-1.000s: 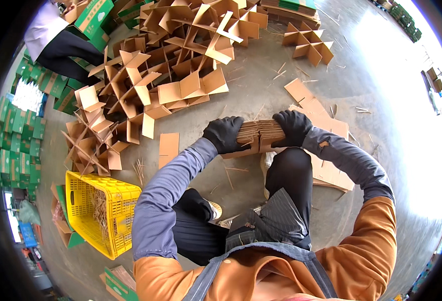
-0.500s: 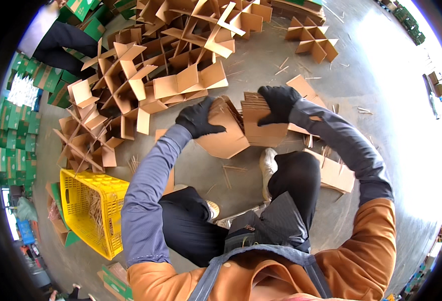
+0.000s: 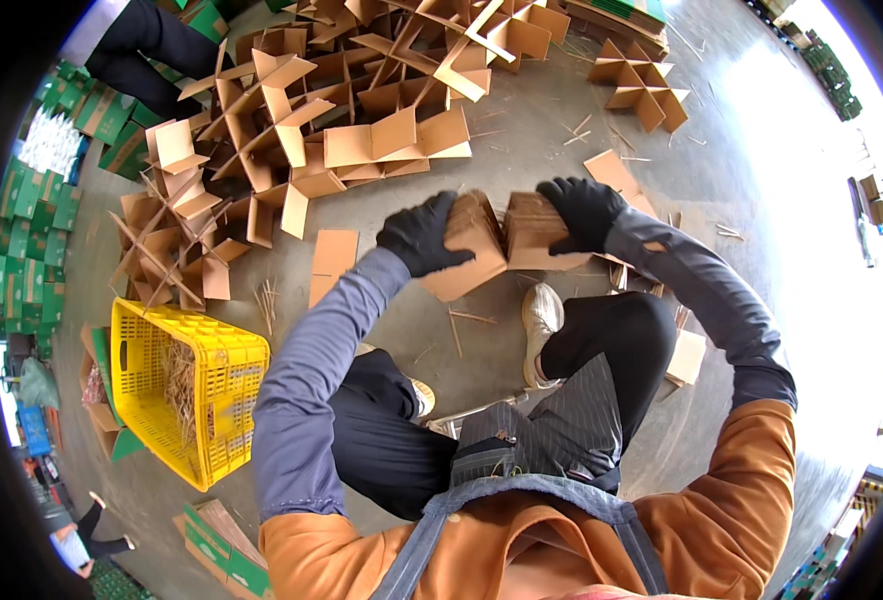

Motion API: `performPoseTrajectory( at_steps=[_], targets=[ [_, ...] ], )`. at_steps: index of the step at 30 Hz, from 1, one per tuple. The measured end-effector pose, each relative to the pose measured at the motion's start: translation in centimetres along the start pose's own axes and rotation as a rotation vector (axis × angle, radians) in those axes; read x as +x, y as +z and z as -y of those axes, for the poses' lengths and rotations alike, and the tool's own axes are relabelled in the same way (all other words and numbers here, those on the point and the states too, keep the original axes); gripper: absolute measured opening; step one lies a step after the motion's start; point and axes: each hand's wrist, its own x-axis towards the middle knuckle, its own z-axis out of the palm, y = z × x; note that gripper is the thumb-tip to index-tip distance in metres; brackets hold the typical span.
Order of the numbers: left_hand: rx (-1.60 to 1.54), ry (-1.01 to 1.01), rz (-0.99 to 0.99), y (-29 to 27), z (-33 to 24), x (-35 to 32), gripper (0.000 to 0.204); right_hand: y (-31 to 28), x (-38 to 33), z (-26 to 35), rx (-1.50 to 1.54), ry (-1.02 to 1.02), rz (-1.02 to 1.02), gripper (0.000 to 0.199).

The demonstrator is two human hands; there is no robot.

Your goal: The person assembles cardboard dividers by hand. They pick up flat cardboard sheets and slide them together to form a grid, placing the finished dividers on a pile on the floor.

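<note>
The concrete floor (image 3: 531,150) lies under everything, with the big heap of cardboard dividers (image 3: 369,143) spread across the upper left and looking unchanged. Another person (image 3: 151,50) stands behind the heap's left end. Below the heap, the yellow crate (image 3: 231,345) lies with its opening turned left, thin strips (image 3: 179,390) inside it.

Closer in, the right knee (image 3: 641,320) has swung outward, so the right shoe (image 3: 541,325) now shows whole and the space beneath the hands is clearer. The cardboard stack (image 3: 474,248) is above that space, between the hands. A second ago it was one compact block; now it stands as two parts in a V, apart at the top and meeting or nearly meeting at the bottom. The upper gap is narrower than half a second ago. Whether the parts are still joined, I cannot tell. The work seems to be at loosening or parting this stack.

The left hand (image 3: 419,236) grips the left part at its outer edge, thumb on the near face. The right hand (image 3: 583,213) clasps the right part likewise, fingers over the top.
</note>
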Motion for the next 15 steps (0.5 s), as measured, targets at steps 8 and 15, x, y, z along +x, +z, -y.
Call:
performPoseTrajectory(
  at_steps=[8, 15],
  targets=[
    [-0.165, -0.074, -0.232, -3.8, 6.6, -6.4, 0.086, -1.6, -7.9, -4.6, 0.176, 0.453, -0.181, 0.090],
    [-0.873, -0.294, -0.787, -0.8, 17.7, -16.5, 0.071, 0.6, -10.9, -5.0, 0.583, 0.631, -0.706, 0.067]
  ],
)
